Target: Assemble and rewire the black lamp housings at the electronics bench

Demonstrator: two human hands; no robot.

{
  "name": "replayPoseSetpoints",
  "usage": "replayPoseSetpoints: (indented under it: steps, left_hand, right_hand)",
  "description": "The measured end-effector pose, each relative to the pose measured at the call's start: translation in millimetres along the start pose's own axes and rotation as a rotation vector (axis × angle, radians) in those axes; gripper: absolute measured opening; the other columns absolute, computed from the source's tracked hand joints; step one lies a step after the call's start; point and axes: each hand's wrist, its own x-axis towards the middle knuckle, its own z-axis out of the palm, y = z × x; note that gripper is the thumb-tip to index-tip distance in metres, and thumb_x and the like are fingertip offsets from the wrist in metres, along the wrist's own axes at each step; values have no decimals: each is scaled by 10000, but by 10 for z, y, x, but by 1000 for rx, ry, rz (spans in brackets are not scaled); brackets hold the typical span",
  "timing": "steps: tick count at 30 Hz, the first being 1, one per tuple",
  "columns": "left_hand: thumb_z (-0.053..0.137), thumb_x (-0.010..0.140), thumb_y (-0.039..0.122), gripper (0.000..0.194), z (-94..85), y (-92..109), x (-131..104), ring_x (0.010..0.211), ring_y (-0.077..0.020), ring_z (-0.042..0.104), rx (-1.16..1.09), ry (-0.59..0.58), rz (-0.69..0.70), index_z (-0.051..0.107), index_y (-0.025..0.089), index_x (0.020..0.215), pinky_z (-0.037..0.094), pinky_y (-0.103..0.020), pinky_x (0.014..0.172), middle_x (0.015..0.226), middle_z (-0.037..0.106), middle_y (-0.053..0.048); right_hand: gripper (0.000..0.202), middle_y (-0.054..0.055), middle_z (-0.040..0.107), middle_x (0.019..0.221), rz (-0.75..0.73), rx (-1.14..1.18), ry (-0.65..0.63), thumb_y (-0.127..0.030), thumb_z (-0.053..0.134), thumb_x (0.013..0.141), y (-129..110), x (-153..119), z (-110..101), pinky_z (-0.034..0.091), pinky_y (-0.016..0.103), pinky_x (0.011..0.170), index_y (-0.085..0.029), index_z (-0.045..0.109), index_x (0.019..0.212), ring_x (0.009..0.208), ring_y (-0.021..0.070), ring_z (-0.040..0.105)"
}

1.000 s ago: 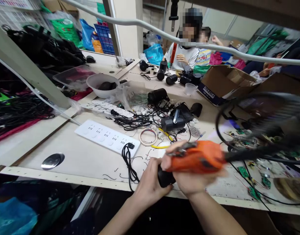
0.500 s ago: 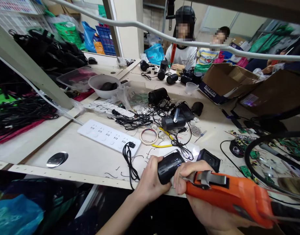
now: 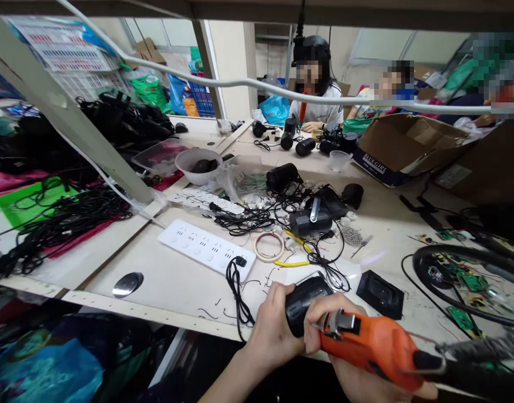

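Now steadier than a second ago, the orange tool (image 3: pixel 368 344), gripped in the right hand (image 3: pixel 339 305), sits beside the black cylinder (image 3: pixel 302 302) the left hand (image 3: pixel 277 324) clasps at the tabletop (image 3: pixel 177 285) edge, seemingly lined up.

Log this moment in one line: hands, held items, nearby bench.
left hand: holding black cylinder | right hand: gripping orange tool | bench: black rectangular part, white power strip

You are in an electronics workshop: your pale workbench (image 3: pixel 173 294) carries green circuit boards (image 3: pixel 461 319), black cylindrical housings (image 3: pixel 282 176) and a long white power strip (image 3: pixel 204 249); you hold an orange power tool (image 3: pixel 372 341).
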Motion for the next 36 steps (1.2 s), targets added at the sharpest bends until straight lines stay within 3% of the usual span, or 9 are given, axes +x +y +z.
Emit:
replayPoseSetpoints:
  steps: [6, 10, 12, 15, 18, 19, 22, 26, 36]
  left_hand:
    - [823, 568, 176, 779, -71, 112, -60, 1116, -281, 577, 26, -94, -17, 424, 196, 1236, 518, -446, 972, 1197, 518, -104]
    - [810, 567, 128, 805, -90, 126, -99, 1182, -311, 563, 104, -73, -14, 443, 224, 1277, 483, -503, 1031, 1264, 525, -110]
    - [768, 597, 135, 747, -84, 97, -109, 1163, -316, 582, 109, -37, 23, 454, 238, 1267, 499, -514, 1009, 1235, 561, -100]
    - [746, 616, 185, 670, -107, 52, -123, 1140, -312, 606, 55, 56, 5, 465, 254, 1220, 514, -516, 987, 1203, 606, -84]
    - [778, 601, 273, 680, -187, 36, -136, 1109, -314, 619, -17, 167, -107, 473, 253, 1208, 498, -545, 989, 1195, 623, -76]
    - [781, 600, 292, 690, -218, 36, -137, 1106, -317, 618, -33, 196, -129, 474, 249, 1217, 490, -557, 992, 1194, 622, -78]
    - [777, 593, 300, 690, -287, 24, -129, 1120, -331, 605, -46, 233, -119, 483, 246, 1216, 470, -584, 1004, 1192, 618, -84]
    - [770, 599, 298, 678, -304, -46, -119, 1117, -324, 611, -18, 220, -92, 486, 245, 1213, 477, -576, 1007, 1191, 620, -83]
    - [794, 577, 186, 733, -321, 13, -98, 1155, -306, 605, 41, 26, -14, 479, 222, 1238, 505, -497, 1006, 1230, 611, -98]
  right_hand:
    - [837, 54, 615, 593, -125, 135, 204, -988, 407, 613, -273, 344, -244, 445, 357, 416, -230, 673, 848, 432, 232, 546]
    - [823, 18, 579, 591, -328, -91, 521, -979, 398, 629, -168, 812, -665, 416, 307, 418, -220, 611, 862, 432, 183, 512]
    - [825, 39, 609, 659, -284, -253, 568, -931, 326, 728, -73, 935, -918, 481, 340, 520, -194, 616, 957, 536, 205, 572]
    - [719, 94, 651, 874, -218, -528, 649, -811, 333, 848, 4, 837, -1208, 524, 396, 716, -174, 632, 998, 779, 241, 624]
    - [541, 88, 641, 982, -191, -684, 780, -690, 562, 832, 47, 477, -1193, 508, 410, 833, -192, 645, 1025, 900, 244, 603]
    - [503, 74, 649, 946, -149, -640, 782, -642, 628, 816, 75, 341, -1105, 511, 402, 821, -199, 641, 1054, 874, 239, 609]
    - [409, 79, 676, 917, 60, -459, 460, -576, 621, 862, 212, 30, -696, 540, 365, 735, -199, 684, 1009, 809, 230, 635]
    - [391, 78, 663, 971, 84, -289, 337, -569, 629, 860, 403, -40, -302, 564, 321, 679, -213, 691, 1009, 833, 225, 647]
    - [463, 48, 595, 815, 109, -712, 244, -617, 647, 801, 600, -7, -563, 537, 350, 632, -197, 713, 985, 699, 221, 606]
